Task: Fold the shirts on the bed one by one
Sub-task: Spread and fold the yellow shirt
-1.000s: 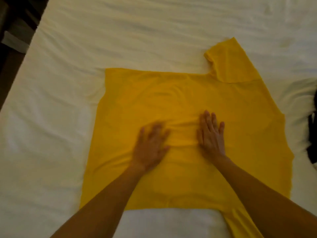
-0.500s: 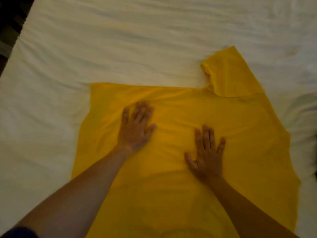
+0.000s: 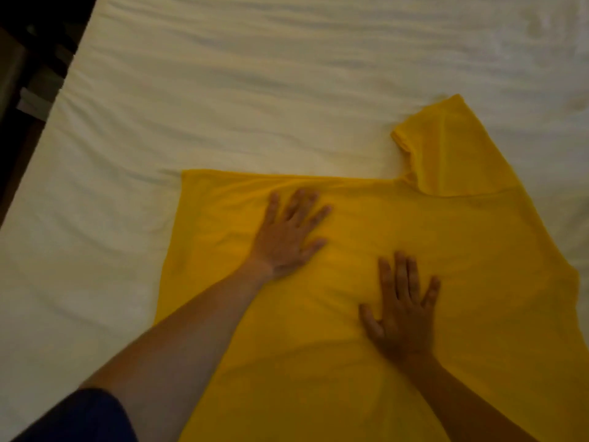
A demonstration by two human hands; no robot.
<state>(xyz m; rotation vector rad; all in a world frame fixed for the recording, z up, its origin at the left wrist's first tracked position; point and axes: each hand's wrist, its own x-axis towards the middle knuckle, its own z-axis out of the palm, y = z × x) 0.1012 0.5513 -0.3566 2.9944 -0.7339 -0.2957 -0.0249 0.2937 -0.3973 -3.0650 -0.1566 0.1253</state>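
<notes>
A yellow shirt (image 3: 478,266) lies spread flat on the white bed (image 3: 223,90), filling the lower right of the head view. One sleeve (image 3: 446,148) sticks out at its far edge. My left hand (image 3: 287,237) presses flat on the shirt near its far edge, fingers spread. My right hand (image 3: 403,314) lies flat on the shirt's middle, fingers straight and apart. Neither hand grips the cloth. The near edge of the shirt runs out of view at the bottom.
The white sheet stretches wide beyond and to the left of the shirt. The bed's left edge (image 3: 47,129) drops to a dark floor with dim furniture at the top left corner.
My left hand has slid away from me across the shirt toward its far edge. My right hand has stayed flat near the middle. The camera has moved closer and the dark item at right left view.
</notes>
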